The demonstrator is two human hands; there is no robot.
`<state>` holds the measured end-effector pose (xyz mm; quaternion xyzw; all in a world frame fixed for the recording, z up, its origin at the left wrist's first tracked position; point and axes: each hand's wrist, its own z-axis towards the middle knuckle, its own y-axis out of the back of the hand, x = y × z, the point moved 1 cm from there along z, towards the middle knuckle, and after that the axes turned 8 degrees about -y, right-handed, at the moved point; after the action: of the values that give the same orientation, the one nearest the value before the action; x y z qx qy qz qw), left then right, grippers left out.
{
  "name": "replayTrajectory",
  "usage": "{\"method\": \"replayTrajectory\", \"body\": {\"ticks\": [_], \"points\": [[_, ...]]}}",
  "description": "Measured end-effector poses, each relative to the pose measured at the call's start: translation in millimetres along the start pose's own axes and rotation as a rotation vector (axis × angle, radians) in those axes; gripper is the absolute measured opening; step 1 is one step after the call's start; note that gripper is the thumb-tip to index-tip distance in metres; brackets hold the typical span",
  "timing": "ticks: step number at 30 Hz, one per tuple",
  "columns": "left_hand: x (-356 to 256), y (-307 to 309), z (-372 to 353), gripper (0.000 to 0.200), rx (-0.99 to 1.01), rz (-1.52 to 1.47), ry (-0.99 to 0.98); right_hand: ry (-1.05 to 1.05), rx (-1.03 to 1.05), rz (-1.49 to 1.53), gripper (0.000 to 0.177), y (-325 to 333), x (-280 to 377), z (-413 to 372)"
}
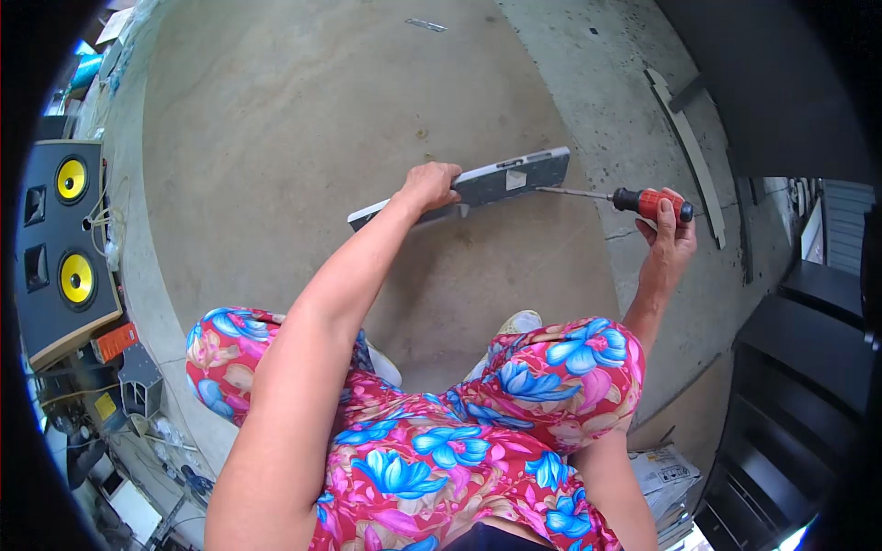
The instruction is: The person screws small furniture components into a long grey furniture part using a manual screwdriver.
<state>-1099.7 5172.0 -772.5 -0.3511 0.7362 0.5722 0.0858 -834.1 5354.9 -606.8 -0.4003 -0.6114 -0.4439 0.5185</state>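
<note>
My left hand grips a long flat dark device with a silver edge near its middle, holding it tilted on its side above the concrete floor. A small pale label shows on its dark face. My right hand is closed around the red and black handle of a screwdriver. The metal shaft points left, and its tip is at the lower edge of the device near its right end; whether it touches is hard to tell.
A speaker with yellow cones stands at the left, beside cables and an orange box. A flat metal piece lies on the floor ahead. A long pale strip and dark panels are at the right.
</note>
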Motion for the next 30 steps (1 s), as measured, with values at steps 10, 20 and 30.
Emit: {"method": "replayTrajectory", "body": {"ticks": [10,20,30], "points": [[-11.9,-43.0,-6.5,0.021,-0.307,0.267,-0.313,0.189,0.158,-0.096,0.022,-14.4,10.5,-8.1],[-21.8,-49.4,-5.1,0.019,-0.301,0.176,-0.227,0.258,0.241,-0.271,0.023,-21.2,2.6,-11.0],[-22.4,-50.8,-5.4,0.012,-0.288,0.187,-0.201,0.254,0.281,-0.350,0.024,-34.3,3.1,-15.1]]}}
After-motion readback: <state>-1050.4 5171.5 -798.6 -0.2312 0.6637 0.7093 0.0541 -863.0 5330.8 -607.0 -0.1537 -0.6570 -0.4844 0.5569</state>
